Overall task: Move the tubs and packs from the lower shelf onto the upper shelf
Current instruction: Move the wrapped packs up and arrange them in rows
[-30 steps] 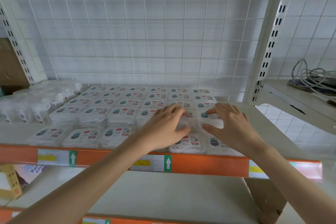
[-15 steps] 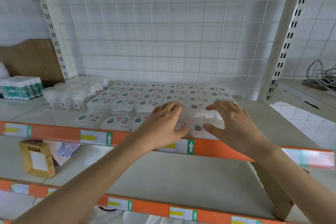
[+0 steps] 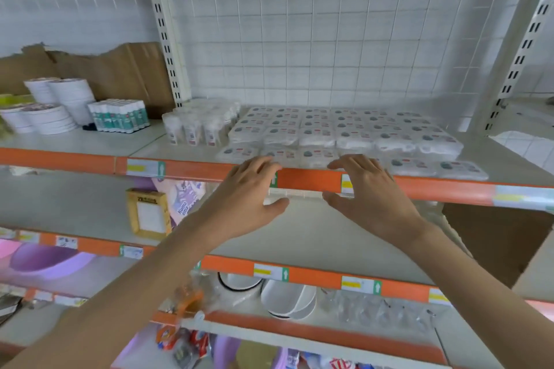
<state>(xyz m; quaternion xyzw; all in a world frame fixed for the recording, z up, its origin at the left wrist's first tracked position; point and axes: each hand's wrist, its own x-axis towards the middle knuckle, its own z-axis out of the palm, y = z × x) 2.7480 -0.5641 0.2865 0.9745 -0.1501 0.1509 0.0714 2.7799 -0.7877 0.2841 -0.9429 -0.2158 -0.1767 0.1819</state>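
Packs (image 3: 344,135) lie in rows on the upper shelf (image 3: 503,165), tubs (image 3: 198,126) just left of them; left hand (image 3: 245,198) and right hand (image 3: 368,198) hover before its orange edge, fingers spread, palms facing, empty.

Your left hand (image 3: 248,192) and right hand (image 3: 368,192) came off the packs (image 3: 317,141) and pulled back. Packs now just past your fingertips, shelf edge (image 3: 305,181) behind both hands, fingers spread, empty.
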